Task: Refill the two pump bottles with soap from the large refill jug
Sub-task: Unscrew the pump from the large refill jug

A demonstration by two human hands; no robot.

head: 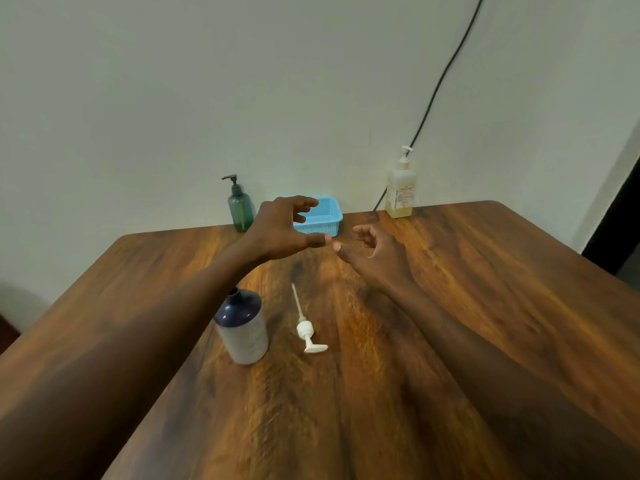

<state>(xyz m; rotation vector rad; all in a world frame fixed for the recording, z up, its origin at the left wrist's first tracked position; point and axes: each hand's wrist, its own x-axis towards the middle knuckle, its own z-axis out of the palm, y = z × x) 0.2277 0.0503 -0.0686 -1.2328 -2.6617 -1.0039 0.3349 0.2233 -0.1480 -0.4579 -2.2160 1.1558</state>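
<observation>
A dark blue bottle [243, 327] with a pale label stands near me on the wooden table [485, 306], its neck uncapped. Its white pump [305, 327] lies flat just to the right. A green pump bottle [239, 207] stands at the back edge by the wall. A clear bottle [400, 188] with yellowish liquid and a white pump stands at the back right. My left hand [284, 230] is stretched out over the table with fingers spread, holding nothing. My right hand [374, 252] hovers beside it, fingers loosely curled and empty. The thumbs nearly touch.
A light blue perforated basket [325, 220] sits at the back of the table, partly behind my left hand. A black cable [440, 84] runs down the wall to behind the table. A dark doorway shows at the far right.
</observation>
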